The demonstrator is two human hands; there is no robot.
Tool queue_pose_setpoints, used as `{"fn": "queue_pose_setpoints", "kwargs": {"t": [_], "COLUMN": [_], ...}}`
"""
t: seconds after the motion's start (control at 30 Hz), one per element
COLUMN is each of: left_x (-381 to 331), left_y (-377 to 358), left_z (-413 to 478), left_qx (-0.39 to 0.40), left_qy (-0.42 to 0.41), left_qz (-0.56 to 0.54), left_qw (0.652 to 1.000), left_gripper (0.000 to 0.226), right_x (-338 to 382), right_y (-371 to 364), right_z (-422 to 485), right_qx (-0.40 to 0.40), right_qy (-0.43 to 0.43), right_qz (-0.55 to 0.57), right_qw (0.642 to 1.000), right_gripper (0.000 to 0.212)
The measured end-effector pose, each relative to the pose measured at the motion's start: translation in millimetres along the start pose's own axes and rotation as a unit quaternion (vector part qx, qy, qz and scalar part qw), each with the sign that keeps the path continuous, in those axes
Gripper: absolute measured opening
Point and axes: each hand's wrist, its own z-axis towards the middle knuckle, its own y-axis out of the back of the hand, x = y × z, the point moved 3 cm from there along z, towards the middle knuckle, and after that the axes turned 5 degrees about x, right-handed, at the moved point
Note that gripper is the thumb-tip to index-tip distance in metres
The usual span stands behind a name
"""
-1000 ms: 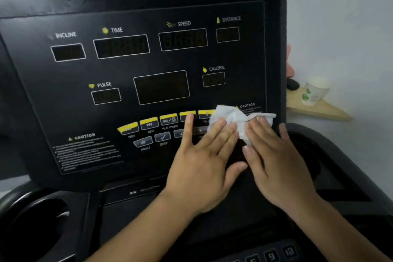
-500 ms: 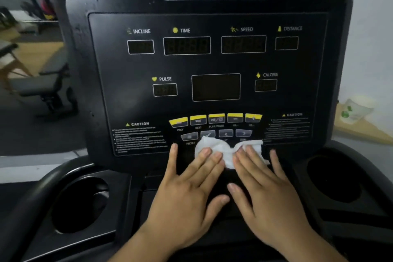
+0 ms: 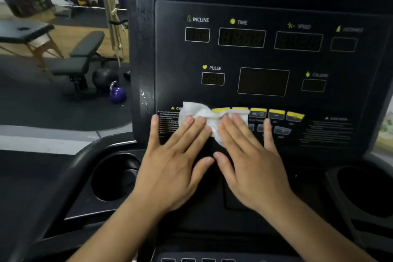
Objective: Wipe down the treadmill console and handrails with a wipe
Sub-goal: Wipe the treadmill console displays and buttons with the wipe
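The black treadmill console fills the upper middle, with dark displays and a row of yellow buttons. A crumpled white wipe lies on the console's lower left, over the left caution label and the first buttons. My left hand and my right hand lie flat side by side, fingers spread, fingertips pressing the wipe against the panel. The left handrail curves down at the lower left.
Round cup holders sit at the left and right of the console base. Behind on the left are a weight bench, a purple kettlebell, a black ball and a folding table.
Both hands have slid the wipe leftward along the console's button row, from the right side to the left caution label. The view has swung left with them.
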Motion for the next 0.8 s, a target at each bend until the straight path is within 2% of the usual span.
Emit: {"fn": "queue_pose_setpoints", "kwargs": {"t": [0.17,0.37,0.47,0.57,0.7,0.8], "left_x": [4.7,42.7,45.8,43.5,67.7,72.0], "left_y": [-14.1,3.8,-1.7,-16.9,-4.8,-3.1], "left_z": [-33.9,-21.1,-32.3,-59.6,-51.4,-48.5], "left_qx": [0.005,-0.004,-0.002,0.006,-0.023,-0.029], "left_qy": [0.013,0.056,0.077,0.064,0.092,0.098], "left_qz": [-0.036,0.010,-0.013,-0.037,-0.034,-0.080], "left_qw": [0.999,0.998,0.997,0.997,0.995,0.991], "left_gripper": [0.059,0.061,0.061,0.062,0.060,0.061], "right_x": [26.8,47.2,60.2,73.4,86.3,94.7], "right_y": [-16.6,1.7,-2.4,-18.6,-8.1,-5.6], "right_z": [-13.1,29.5,29.9,8.5,39.0,48.1], "right_qx": [0.034,0.021,0.037,0.063,0.051,0.053], "right_qy": [0.028,0.049,0.052,0.089,0.099,0.091], "right_qz": [0.006,-0.025,-0.024,-0.014,-0.025,-0.011], "right_qw": [0.999,0.998,0.998,0.994,0.994,0.994], "right_gripper": [0.061,0.060,0.060,0.060,0.060,0.062]}}
